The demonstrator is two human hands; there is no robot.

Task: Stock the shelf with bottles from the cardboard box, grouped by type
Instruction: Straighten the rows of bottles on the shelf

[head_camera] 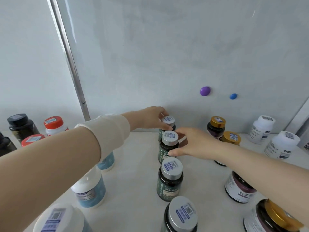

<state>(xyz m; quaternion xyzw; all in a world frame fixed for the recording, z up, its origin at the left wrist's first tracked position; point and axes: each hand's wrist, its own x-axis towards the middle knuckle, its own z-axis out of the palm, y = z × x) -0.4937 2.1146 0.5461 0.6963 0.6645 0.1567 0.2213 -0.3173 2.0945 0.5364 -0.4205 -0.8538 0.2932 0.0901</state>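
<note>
Here we are squaring up one row, with both hands on the shelf point(137, 173) and the cardboard box out of view. Furthest left stand black bottles point(20, 126) and red-capped bottles point(54, 124), then the blue-labelled tubs point(90, 190) partly under our forearm. Our left hand point(150, 118) reaches to the back, its fingers curled round the cap of the rear silver-capped bottle point(168, 122). Just in front, our right hand point(195, 144) holds the second silver-capped bottle point(168, 139) by its body, thumb on the near side and fingers wrapped behind. Two more of that type stand in line nearer us. To the right are gold-capped bottles point(217, 126), then white bottles point(262, 129). Both held bottles stand upright, nearly touching. Next, we judge, comes settling them in line, letting go without tipping either, and going back to the box.
</note>
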